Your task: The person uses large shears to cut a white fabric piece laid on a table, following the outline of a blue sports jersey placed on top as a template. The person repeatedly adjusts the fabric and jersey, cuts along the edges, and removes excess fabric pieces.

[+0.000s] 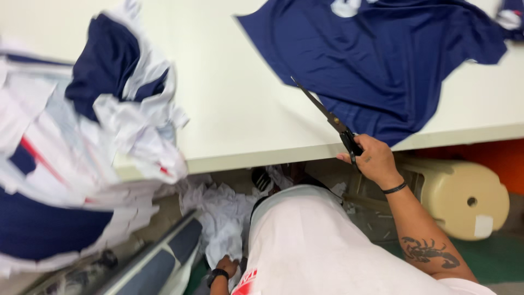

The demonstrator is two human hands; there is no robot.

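My right hand point(373, 159) grips the black handles of a pair of long scissors point(323, 112), whose blades point up and left over the white table point(234, 104), near the edge of a navy blue garment point(376, 60) spread on it. My left hand point(226, 267) reaches down under the table into a heap of white paper and cloth scraps point(221, 216) on the floor; it seems to touch or clutch them, partly hidden by my white shirt.
A pile of white, navy and red fabric pieces point(93, 136) hangs over the table's left end. A beige plastic stool point(458, 196) lies under the table at the right. A grey bar point(158, 262) runs low at the left.
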